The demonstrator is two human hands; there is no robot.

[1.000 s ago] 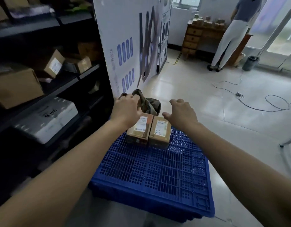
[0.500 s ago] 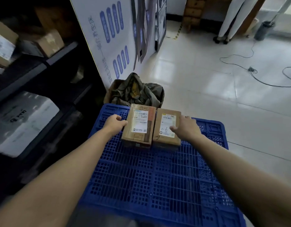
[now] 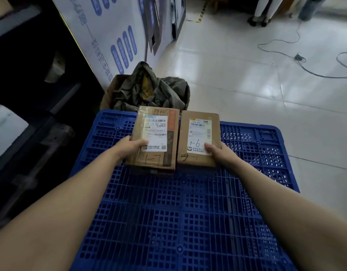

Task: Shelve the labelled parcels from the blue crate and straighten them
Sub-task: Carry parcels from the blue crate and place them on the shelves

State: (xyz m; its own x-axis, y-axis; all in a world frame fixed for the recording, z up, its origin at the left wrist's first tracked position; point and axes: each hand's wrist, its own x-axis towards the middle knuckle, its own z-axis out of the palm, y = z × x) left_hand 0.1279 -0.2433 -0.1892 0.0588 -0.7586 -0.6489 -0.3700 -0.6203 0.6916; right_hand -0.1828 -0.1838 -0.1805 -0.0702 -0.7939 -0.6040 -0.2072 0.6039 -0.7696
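Far L: dark shelving (image 3: 32,85), blurred, w/ a white box (image 3: 6,130) on a low shelf. Next, leaning white board (image 3: 102,45) w/ blue oblong marks & text. At its foot, on the floor, open cardbd box (image 3: 107,96) stuffed w/ crumpled olive-drab wrapping (image 3: 159,92). Directly nearer: blue crate (image 3: 188,222), ribbed grid face up, filling btm centre of view. Over its far part, two labelled parcels side by side, long edges nearly touching, thin gap btwn. Left parcel (image 3: 155,133): brown cardbd, taped, white shipping label w/ barcodes, penned mark below that reads like "1-7". Gripped at near-L corner by left hand (image 3: 129,148): thumb flat on top at label's lower L corner, fingers curled under the side, out of sight. Near end looks slightly raised w/ shadow beneath; can't tell if fully clear of crate. Right parcel (image 3: 199,133): plainer brown, white label hand-marked "1-6". Held at near-R corner by right hand (image 3: 219,154): thumb on top over label's lower R corner, fingers wrapped round R edge, hidden. Both forearms bare, reaching in from btm corners. R of crate: pale glossy floor tiles (image 3: 247,85). Top R, well apart: thin cable (image 3: 300,59) snaking across floor, a person's legs (image 3: 263,6) in pale trousers, dark bin (image 3: 310,6) near them.
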